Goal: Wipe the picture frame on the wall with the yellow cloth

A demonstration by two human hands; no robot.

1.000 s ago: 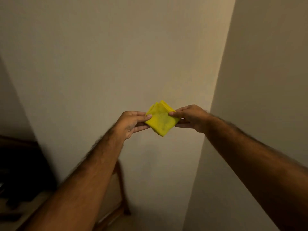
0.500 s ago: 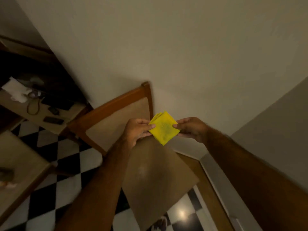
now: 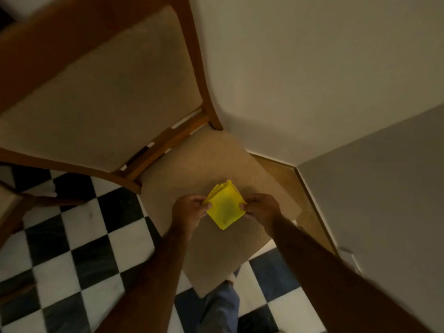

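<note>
The folded yellow cloth (image 3: 225, 207) is pinched at its left corner by the left hand (image 3: 189, 210) and at its right corner by the right hand (image 3: 263, 209), fingers closed on it, above a chair seat (image 3: 204, 164).

Dim warm light, motion-blurred edges, wide-angle warping.

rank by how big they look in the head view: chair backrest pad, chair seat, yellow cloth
1. chair backrest pad, though it sits nearer the camera, so its true size against the seat is unsure
2. chair seat
3. yellow cloth
</note>
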